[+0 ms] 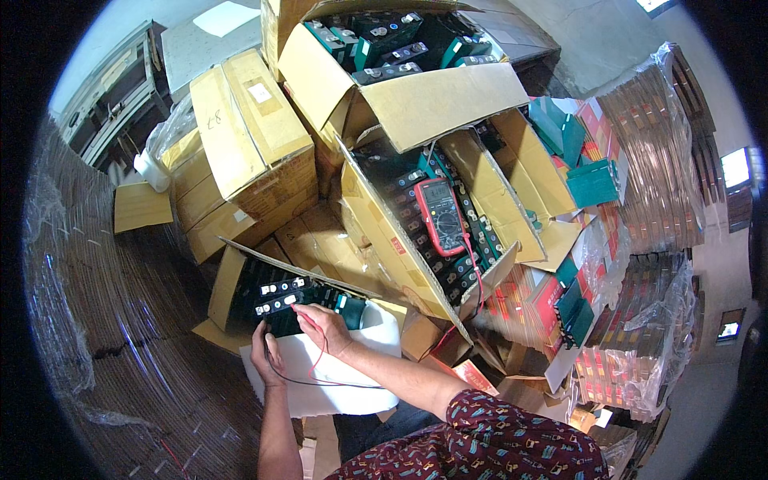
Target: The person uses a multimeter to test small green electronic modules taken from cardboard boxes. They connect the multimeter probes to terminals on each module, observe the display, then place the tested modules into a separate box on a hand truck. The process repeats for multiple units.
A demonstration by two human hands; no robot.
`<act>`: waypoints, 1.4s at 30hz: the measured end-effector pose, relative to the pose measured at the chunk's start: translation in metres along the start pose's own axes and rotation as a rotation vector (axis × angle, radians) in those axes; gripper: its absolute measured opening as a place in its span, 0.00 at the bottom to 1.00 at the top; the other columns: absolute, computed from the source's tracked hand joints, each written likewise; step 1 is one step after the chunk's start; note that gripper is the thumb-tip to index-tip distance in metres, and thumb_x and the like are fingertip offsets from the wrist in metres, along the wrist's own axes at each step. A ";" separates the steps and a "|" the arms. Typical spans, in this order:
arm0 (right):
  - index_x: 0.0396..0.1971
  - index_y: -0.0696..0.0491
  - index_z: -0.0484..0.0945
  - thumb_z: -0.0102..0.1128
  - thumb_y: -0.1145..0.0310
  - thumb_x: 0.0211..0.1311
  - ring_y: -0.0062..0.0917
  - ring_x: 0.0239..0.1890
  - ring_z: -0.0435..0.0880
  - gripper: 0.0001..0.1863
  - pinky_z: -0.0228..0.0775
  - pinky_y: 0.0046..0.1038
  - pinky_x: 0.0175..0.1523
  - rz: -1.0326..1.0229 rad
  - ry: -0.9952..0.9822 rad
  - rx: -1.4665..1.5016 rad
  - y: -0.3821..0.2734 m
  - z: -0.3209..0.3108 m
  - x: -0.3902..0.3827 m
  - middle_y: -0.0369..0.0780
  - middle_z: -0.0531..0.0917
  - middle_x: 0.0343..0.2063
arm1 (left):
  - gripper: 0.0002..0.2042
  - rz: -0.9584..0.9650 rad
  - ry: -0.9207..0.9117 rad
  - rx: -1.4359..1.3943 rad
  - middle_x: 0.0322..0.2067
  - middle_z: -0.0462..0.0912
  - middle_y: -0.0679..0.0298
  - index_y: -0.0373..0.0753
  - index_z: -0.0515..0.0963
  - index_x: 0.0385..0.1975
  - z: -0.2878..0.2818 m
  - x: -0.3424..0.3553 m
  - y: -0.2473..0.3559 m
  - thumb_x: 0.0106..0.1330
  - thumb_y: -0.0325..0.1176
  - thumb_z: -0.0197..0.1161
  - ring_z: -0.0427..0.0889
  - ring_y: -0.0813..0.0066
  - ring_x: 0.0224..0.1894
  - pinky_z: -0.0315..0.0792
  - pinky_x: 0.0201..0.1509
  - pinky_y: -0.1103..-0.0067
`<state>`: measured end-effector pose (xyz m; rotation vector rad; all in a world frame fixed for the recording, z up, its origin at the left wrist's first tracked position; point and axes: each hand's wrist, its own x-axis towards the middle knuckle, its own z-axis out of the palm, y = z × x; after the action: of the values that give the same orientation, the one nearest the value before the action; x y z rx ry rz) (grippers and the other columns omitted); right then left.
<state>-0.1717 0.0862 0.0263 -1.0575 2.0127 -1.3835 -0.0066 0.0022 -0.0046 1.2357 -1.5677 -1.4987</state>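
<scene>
My right hand (326,330) grips a red test probe (304,314), its tip at the terminal strip of a black battery cell (276,304) in the lower open carton (230,294). Beside that cell's left end, my left hand (266,354) is closed on what looks like the black probe, partly hidden by the fingers. A second black cell (282,286) lies just behind. Red and black leads cross a white foam sheet (352,394) under my hands. A red multimeter (437,214) rests on batteries in the middle open carton (382,240); its display is too small to make out.
Sealed cartons (252,132) stand at back left, and an open carton of batteries (432,104) at the back. Wrapped cardboard stacks (88,304) border the left, with more (640,160) at right. Green battery cases (592,182) lie on red boxes. A metal rack (120,96) is far left.
</scene>
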 end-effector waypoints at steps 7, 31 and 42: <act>0.53 0.55 0.83 0.64 0.71 0.68 0.37 0.43 0.89 0.15 0.82 0.31 0.46 0.024 -0.008 -0.017 0.000 0.001 -0.001 0.44 0.88 0.43 | 0.16 -0.152 -0.001 -0.171 0.28 0.71 0.77 0.31 0.75 0.62 0.000 0.001 -0.001 0.78 0.23 0.51 0.60 0.93 0.21 0.54 0.28 0.91; 0.53 0.56 0.80 0.65 0.73 0.66 0.41 0.40 0.85 0.17 0.79 0.36 0.46 -0.200 -0.066 -0.018 -0.025 -0.004 0.000 0.46 0.85 0.39 | 0.16 0.061 -0.057 0.244 0.51 0.84 0.53 0.32 0.77 0.60 -0.007 -0.006 0.029 0.78 0.32 0.52 0.81 0.63 0.56 0.71 0.64 0.70; 0.54 0.55 0.80 0.68 0.74 0.57 0.42 0.43 0.87 0.23 0.81 0.37 0.49 -0.505 -0.516 -0.023 -0.055 0.000 -0.020 0.46 0.86 0.44 | 0.17 -0.367 0.207 -0.656 0.42 0.84 0.60 0.33 0.80 0.50 -0.013 -0.055 0.037 0.81 0.42 0.53 0.82 0.72 0.46 0.76 0.57 0.74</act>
<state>-0.1421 0.0917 0.0764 -1.8050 1.4411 -1.1416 0.0179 0.0443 0.0424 1.2562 -0.6385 -1.8364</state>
